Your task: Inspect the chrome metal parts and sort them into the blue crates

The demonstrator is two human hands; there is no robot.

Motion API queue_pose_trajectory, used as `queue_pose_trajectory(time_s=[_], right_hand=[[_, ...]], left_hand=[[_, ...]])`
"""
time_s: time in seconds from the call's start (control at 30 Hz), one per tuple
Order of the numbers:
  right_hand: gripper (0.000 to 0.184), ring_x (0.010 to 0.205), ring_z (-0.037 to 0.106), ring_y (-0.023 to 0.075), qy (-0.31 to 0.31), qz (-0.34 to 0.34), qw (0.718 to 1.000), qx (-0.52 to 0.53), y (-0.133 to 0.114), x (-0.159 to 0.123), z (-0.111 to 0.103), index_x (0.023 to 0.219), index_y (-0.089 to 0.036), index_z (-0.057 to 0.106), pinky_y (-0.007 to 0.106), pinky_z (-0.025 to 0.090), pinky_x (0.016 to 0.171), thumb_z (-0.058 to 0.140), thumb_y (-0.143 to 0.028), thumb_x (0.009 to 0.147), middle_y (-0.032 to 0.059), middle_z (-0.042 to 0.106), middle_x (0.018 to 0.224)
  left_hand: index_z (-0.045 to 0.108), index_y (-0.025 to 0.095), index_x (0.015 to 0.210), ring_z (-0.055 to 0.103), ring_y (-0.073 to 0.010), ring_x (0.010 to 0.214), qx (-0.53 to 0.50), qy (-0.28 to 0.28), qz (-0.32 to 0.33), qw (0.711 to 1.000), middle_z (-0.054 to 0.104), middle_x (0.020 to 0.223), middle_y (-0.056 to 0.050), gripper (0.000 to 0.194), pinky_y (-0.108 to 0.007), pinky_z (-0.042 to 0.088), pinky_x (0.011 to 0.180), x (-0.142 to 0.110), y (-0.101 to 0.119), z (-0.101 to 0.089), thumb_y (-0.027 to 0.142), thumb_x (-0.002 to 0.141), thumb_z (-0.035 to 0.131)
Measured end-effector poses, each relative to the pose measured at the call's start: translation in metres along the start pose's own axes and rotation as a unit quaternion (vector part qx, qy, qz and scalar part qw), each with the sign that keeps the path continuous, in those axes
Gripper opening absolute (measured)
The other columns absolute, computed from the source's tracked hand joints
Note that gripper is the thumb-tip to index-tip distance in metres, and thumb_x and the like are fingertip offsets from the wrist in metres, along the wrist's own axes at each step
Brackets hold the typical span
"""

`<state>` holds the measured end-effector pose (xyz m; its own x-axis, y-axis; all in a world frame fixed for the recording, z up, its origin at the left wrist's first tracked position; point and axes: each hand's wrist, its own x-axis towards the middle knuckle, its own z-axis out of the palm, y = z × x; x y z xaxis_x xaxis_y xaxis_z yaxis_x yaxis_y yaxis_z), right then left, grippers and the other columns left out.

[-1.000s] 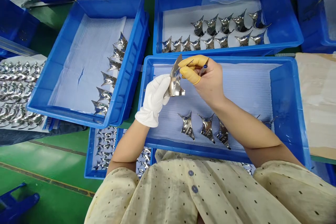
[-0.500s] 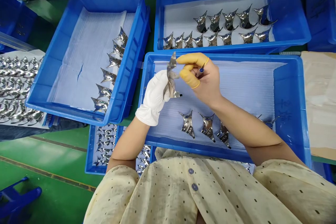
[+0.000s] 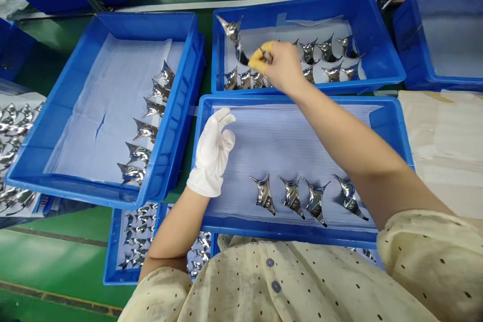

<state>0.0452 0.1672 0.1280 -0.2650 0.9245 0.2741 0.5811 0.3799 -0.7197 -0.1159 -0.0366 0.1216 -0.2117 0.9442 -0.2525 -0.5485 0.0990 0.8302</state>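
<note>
Head camera: a worker's right hand [image 3: 281,65], fingertips in yellow finger cots [image 3: 259,58], pinches a chrome-plated curved metal piece [image 3: 234,35] above the left end of the far blue plastic crate [image 3: 302,2]. The left hand [image 3: 211,153], in a white cotton glove [image 3: 213,148], stands open, fingers loosely parted, over the near blue crate [image 3: 302,99], where four similar pieces [image 3: 292,197] lie in a row on white paper padding [image 3: 287,146].

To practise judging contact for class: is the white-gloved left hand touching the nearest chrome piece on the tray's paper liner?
Apart. The head view shows the white-gloved left hand with bare paper liner between it and the nearest chrome piece.
</note>
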Motion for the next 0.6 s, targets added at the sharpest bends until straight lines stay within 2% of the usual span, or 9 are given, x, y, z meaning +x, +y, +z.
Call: queue_pose_trajectory(time_s=[0.07,0.13,0.27,0.4,0.47,0.57,0.6], right_hand=[[0.019,0.058,0.037,0.0052,0.008,0.066,0.996,-0.061,0.026,0.05,0.001,0.068,-0.015,0.068,0.024,0.034,0.062,0.081,-0.008,0.08,-0.0084,0.058,0.059],[0.03,0.054,0.034,0.003,-0.006,0.12,0.988,-0.101,0.051,0.083,0.008,0.057,-0.015,0.06,0.022,0.03,0.057,0.079,-0.005,0.077,-0.0102,0.051,0.053],[0.046,0.056,0.046,0.0001,-0.026,0.171,0.976,-0.134,0.087,0.105,0.028,0.047,-0.017,0.046,0.017,0.03,0.055,0.08,-0.004,0.076,-0.0076,0.058,0.056],[0.052,0.062,0.05,0.0023,-0.03,0.1,0.99,-0.092,0.092,0.109,0.034,0.044,-0.02,0.044,0.014,0.039,0.06,0.085,0.002,0.067,-0.0064,0.054,0.051],[0.047,0.068,0.056,0.0056,-0.025,0.069,0.994,-0.08,0.081,0.102,0.026,0.048,-0.021,0.048,0.016,0.044,0.066,0.085,-0.004,0.072,-0.0047,0.055,0.054],[0.034,0.076,0.061,0.01,-0.03,0.038,0.996,-0.075,0.049,0.063,0.004,0.06,-0.019,0.058,0.021,0.047,0.073,0.075,-0.019,0.089,-0.0026,0.059,0.063],[0.031,0.073,0.061,0.0107,-0.062,0.018,0.996,-0.063,0.037,0.041,-0.003,0.065,-0.018,0.064,0.023,0.047,0.071,0.072,-0.026,0.093,-0.0027,0.06,0.063]], left_hand=[[0.077,0.022,0.116,0.068,-0.0081,0.087,0.007,-0.004,0.002,1.0,0.071,0.119,-0.008,0.03,-0.012,0.053,0.061,0.001,-0.001,-0.001,0.045,0.098,0.07],[0.077,0.022,0.116,0.064,-0.0057,0.079,0.013,-0.009,-0.005,1.0,0.071,0.117,-0.007,0.03,-0.012,0.05,0.058,0.001,-0.001,-0.003,0.045,0.096,0.072],[0.077,0.022,0.115,0.054,-0.0015,0.062,0.014,-0.009,-0.017,1.0,0.071,0.111,-0.005,0.034,-0.011,0.047,0.053,0.003,-0.001,-0.006,0.048,0.093,0.075],[0.078,0.024,0.114,0.051,-0.0013,0.057,0.024,-0.013,-0.007,1.0,0.072,0.107,-0.003,0.034,-0.013,0.045,0.05,0.005,-0.001,-0.006,0.049,0.092,0.076],[0.078,0.024,0.112,0.058,-0.0035,0.066,0.029,-0.011,0.011,0.999,0.072,0.111,-0.005,0.032,-0.014,0.045,0.052,0.004,-0.002,-0.006,0.049,0.092,0.077],[0.078,0.024,0.11,0.067,-0.0109,0.1,0.033,0.009,0.048,0.998,0.071,0.121,-0.007,0.027,-0.013,0.049,0.06,0.004,-0.002,-0.007,0.044,0.093,0.076],[0.078,0.024,0.11,0.066,-0.0133,0.109,0.035,0.018,0.06,0.997,0.071,0.124,-0.007,0.026,-0.014,0.05,0.063,0.005,-0.002,-0.008,0.044,0.094,0.075]])
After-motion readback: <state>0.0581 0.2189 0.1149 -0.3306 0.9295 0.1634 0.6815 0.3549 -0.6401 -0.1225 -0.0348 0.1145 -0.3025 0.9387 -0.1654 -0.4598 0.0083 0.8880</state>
